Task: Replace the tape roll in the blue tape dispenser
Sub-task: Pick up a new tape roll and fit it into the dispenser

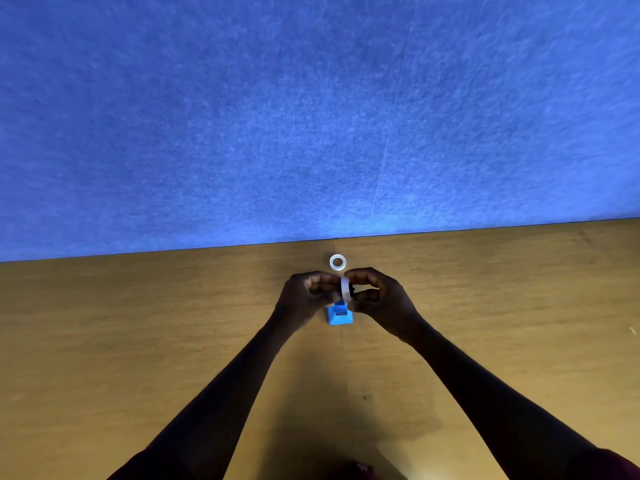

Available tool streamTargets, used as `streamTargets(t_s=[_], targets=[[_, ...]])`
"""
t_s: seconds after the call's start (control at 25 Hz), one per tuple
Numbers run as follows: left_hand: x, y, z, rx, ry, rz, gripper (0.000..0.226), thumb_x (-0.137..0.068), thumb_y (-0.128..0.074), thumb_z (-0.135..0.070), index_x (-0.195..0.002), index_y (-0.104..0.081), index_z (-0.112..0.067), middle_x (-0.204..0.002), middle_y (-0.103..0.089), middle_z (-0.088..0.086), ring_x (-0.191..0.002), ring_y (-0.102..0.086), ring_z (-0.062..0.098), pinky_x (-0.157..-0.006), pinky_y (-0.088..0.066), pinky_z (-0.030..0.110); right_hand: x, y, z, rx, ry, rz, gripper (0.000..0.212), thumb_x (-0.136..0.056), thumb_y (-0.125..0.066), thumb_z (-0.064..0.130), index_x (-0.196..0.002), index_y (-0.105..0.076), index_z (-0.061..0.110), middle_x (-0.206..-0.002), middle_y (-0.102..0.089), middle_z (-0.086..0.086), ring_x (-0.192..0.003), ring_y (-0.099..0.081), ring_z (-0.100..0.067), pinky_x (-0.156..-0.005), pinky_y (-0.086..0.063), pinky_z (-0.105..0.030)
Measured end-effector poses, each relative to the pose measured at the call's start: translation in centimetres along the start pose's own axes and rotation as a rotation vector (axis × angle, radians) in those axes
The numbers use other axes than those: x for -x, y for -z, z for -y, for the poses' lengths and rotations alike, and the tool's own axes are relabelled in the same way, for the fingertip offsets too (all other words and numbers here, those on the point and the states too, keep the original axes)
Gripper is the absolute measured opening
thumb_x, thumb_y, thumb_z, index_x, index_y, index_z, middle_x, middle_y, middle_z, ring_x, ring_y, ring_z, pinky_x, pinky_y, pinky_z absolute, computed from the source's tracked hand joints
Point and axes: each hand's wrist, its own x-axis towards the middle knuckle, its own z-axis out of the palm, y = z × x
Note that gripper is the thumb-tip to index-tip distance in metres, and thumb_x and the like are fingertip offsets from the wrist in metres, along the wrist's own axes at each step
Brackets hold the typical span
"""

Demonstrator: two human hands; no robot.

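A small blue tape dispenser (339, 316) stands on the wooden table, its far end hidden under my hands. Just above it I hold a white tape roll (345, 289) on edge, with a small black core piece showing at its right side. My left hand (306, 296) pinches the roll from the left. From the right, my right hand (375, 294) closes on the roll and the black piece. A second white tape ring (337, 262) lies flat on the table just beyond my hands.
The wooden table (138, 341) stretches wide to both sides. A blue felt partition wall (311, 116) rises directly behind the table's far edge, close behind the flat ring.
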Motion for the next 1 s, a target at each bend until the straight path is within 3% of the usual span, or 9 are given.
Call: streamTargets(t_s=[0.12, 0.28, 0.4, 0.68, 0.88, 1.0], targets=[[-0.3, 0.4, 0.3, 0.056, 0.026, 0.010, 0.028, -0.087, -0.077, -0.022, -0.114, -0.074, -0.014, -0.104, -0.078, 0.002, -0.099, -0.074, 0.021, -0.084, -0.062, 0.040, 0.1, -0.1, -0.1, 0.040, -0.016, 0.000, 0.054, -0.075, -0.082, 0.000, -0.110, -0.067, 0.038, -0.114, -0.071, 0.009, -0.100, -0.073, -0.014, -0.079, -0.062, -0.034], [-0.7, 0.3, 0.0, -0.002, 0.049, 0.082, 0.059, -0.070, -0.085, -0.042, -0.122, -0.069, -0.019, -0.113, -0.076, -0.003, -0.106, -0.072, 0.014, -0.089, -0.060, 0.037, -0.2, -0.4, -0.2, 0.124, -0.023, -0.023, 0.053, -0.074, -0.086, 0.010, -0.116, -0.066, 0.035, -0.114, -0.071, 0.013, -0.106, -0.068, -0.011, -0.084, -0.061, -0.035], [-0.9, 0.3, -0.1, -0.063, 0.048, 0.122, 0.063, -0.069, -0.087, -0.036, -0.127, -0.066, -0.019, -0.117, -0.075, -0.005, -0.108, -0.071, 0.010, -0.090, -0.061, 0.037, -0.4, -0.3, -0.4, 0.135, -0.013, -0.038, 0.055, -0.074, -0.087, 0.010, -0.121, -0.064, 0.027, -0.116, -0.071, 0.009, -0.109, -0.068, -0.013, -0.090, -0.059, -0.041], [-1.6, 0.1, 0.0, -0.239, 0.026, 0.107, 0.054, -0.071, -0.090, -0.027, -0.120, -0.068, -0.023, -0.112, -0.074, -0.010, -0.101, -0.071, 0.003, -0.080, -0.062, 0.026, -0.6, -0.2, -1.3, 0.260, -0.010, -0.041, 0.060, -0.075, -0.086, 0.017, -0.128, -0.059, 0.028, -0.120, -0.066, 0.016, -0.110, -0.062, -0.001, -0.092, -0.056, -0.031], [-2.9, 0.3, 1.0, -0.389, -0.007, -0.014, 0.046, -0.069, -0.089, -0.029, -0.109, -0.067, -0.032, -0.100, -0.068, -0.028, -0.091, -0.060, -0.020, -0.070, -0.044, 0.001, -1.2, 0.4, -3.6, 0.548, -0.175, -0.025, 0.080, -0.077, -0.084, 0.014, -0.146, -0.044, 0.021, -0.147, -0.052, -0.001, -0.133, -0.050, -0.018, -0.100, -0.044, -0.026], [-3.4, 0.3, 1.8, -0.460, -0.008, -0.031, 0.051, -0.071, -0.087, -0.029, -0.117, -0.067, -0.032, -0.108, -0.066, -0.028, -0.101, -0.057, -0.018, -0.077, -0.042, 0.001, -1.0, 0.5, -5.7, 0.709, -0.282, 0.017, 0.088, -0.078, -0.084, 0.020, -0.151, -0.036, 0.022, -0.154, -0.044, -0.003, -0.139, -0.044, -0.021, -0.106, -0.043, -0.034]])
